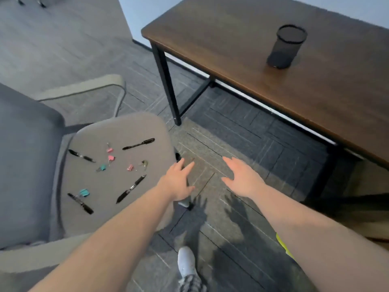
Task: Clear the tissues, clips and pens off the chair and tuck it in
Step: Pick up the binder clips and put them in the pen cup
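A grey office chair (117, 207) stands at the left with its seat facing the desk. Several black pens lie on the seat, one at the far edge (139, 143), one near the front (131, 189), two more at the left (81, 155). Several small binder clips, pink (111, 158) and teal (84, 192), are scattered among them. I see no tissues. My left hand (177, 182) hovers open over the seat's right front corner. My right hand (242, 180) hangs open above the carpet, apart from everything.
A brown wooden desk (263, 66) on black legs fills the upper right, with a black mesh pen cup (285, 47) on top. Dark carpet tiles lie between chair and desk. A white shoe (186, 262) shows at the bottom.
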`<state>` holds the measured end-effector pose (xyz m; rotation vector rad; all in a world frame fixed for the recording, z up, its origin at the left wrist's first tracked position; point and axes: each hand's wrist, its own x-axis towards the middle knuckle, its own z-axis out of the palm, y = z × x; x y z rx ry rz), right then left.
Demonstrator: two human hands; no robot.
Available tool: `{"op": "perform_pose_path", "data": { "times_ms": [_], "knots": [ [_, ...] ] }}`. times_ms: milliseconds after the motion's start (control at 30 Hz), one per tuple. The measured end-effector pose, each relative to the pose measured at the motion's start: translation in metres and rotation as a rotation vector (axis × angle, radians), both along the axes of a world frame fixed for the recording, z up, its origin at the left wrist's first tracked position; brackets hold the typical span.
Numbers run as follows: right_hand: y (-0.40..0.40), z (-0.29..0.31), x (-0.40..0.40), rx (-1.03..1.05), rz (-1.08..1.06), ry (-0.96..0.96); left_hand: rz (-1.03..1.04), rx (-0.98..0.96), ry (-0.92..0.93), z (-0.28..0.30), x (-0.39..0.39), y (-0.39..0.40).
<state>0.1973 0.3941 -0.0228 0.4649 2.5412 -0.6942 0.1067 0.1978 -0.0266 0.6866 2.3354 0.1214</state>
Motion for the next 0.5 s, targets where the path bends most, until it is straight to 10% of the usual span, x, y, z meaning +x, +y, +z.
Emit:
{"op": "perform_pose_path", "data": {
  "times_ms": [500],
  "knots": [
    [-0.2, -0.078, -0.175, -0.028, 0.432, -0.003, 0.484, -0.142, -0.041, -0.064, -0.087, -0.21]
  ]
}}
